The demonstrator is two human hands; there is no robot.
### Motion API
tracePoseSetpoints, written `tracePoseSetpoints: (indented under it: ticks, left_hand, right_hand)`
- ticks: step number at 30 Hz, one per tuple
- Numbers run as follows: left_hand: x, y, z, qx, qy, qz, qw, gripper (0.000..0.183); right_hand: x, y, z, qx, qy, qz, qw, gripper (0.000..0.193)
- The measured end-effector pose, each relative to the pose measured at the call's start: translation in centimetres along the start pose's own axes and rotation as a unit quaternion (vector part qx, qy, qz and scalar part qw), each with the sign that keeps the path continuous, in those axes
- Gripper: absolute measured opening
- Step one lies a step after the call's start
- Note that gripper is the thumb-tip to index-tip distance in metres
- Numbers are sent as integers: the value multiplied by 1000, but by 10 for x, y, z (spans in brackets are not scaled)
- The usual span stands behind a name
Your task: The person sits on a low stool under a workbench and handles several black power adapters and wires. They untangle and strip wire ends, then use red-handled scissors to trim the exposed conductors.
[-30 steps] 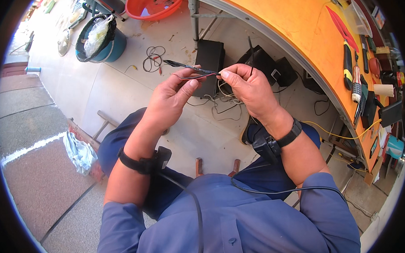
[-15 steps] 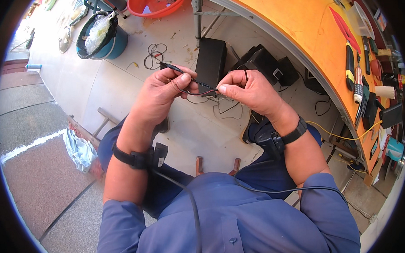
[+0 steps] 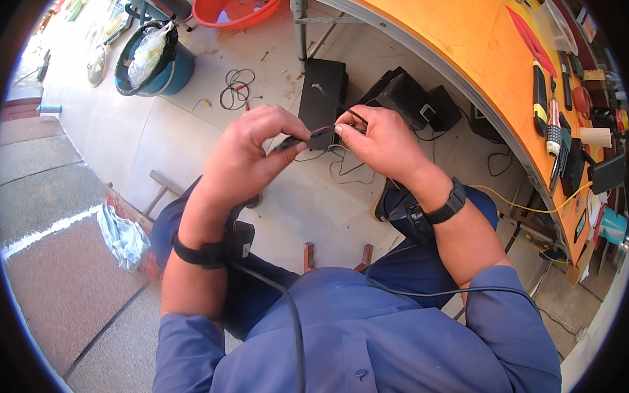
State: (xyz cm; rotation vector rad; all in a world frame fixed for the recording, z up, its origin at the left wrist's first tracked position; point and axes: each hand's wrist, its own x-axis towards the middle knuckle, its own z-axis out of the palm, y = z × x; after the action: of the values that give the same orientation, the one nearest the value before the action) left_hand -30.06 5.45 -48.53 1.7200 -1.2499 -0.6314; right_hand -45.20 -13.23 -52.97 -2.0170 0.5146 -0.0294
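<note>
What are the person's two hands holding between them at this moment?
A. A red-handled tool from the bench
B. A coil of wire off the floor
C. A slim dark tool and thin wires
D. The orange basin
C: the left hand grips a slim dark tool whose tip meets the thin wires pinched by the right hand.

Black boxes (image 3: 322, 92), coiled wire (image 3: 236, 88) and a teal bucket (image 3: 154, 67) sit on the tiled floor (image 3: 188, 145).
</note>
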Motion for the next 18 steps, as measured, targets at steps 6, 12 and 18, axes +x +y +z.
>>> tracePoseSetpoints:
  ticks: [6, 12, 18]
  left_hand:
    - [0, -1, 9, 105, 49, 117, 986, 24]
    - [-5, -14, 12, -11, 110, -66, 992, 15]
    - [-5, -26, 5, -324, 132, -246, 904, 13]
  right_hand:
    - [9, 1, 1, 438, 28, 138, 888, 21]
    - [7, -5, -13, 600, -79, 110, 789, 23]
    - [1, -11, -23, 550, -238, 69, 798, 37]
